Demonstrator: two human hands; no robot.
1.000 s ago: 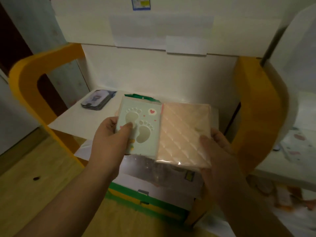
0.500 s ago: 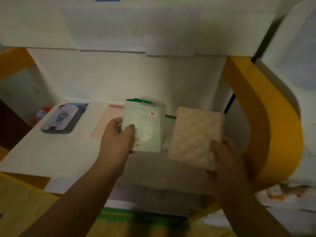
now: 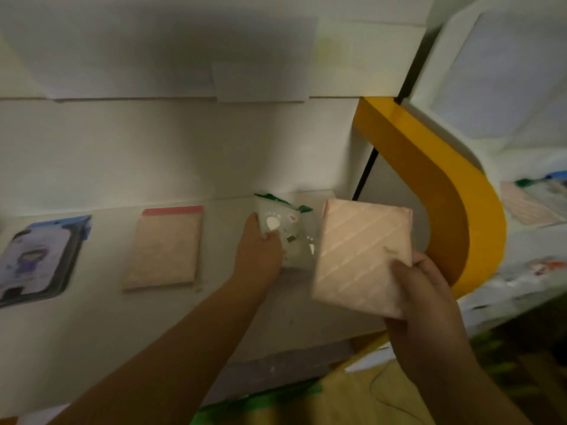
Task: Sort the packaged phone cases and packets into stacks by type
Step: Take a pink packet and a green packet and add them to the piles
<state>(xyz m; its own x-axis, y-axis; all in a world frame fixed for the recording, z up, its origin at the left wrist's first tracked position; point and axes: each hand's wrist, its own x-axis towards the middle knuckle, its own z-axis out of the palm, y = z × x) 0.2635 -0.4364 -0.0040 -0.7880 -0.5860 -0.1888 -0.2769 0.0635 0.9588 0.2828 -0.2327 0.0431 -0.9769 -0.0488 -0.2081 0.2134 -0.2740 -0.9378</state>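
Observation:
My left hand (image 3: 259, 256) grips a pale green packet with a footprint design (image 3: 287, 233), held low over the right part of the white shelf (image 3: 101, 326) near its back wall. My right hand (image 3: 426, 299) holds a pink quilted packet (image 3: 362, 259) by its lower right corner, tilted, just right of the green one. A second pink packet with a red top strip (image 3: 165, 248) lies flat on the shelf to the left. A packaged phone case with a cartoon figure (image 3: 36, 259) lies at the far left.
A curved yellow frame (image 3: 445, 191) rises right of the shelf. Beyond it, another white surface (image 3: 534, 240) carries more pink and clear packets. White wall panels close the shelf's back. A green and yellow box edge shows below.
Both hands moved forward over the shelf and apart; the green packet went down toward the shelf's back right. The view shifted right, so the phone case and lying pink packet now sit further left.

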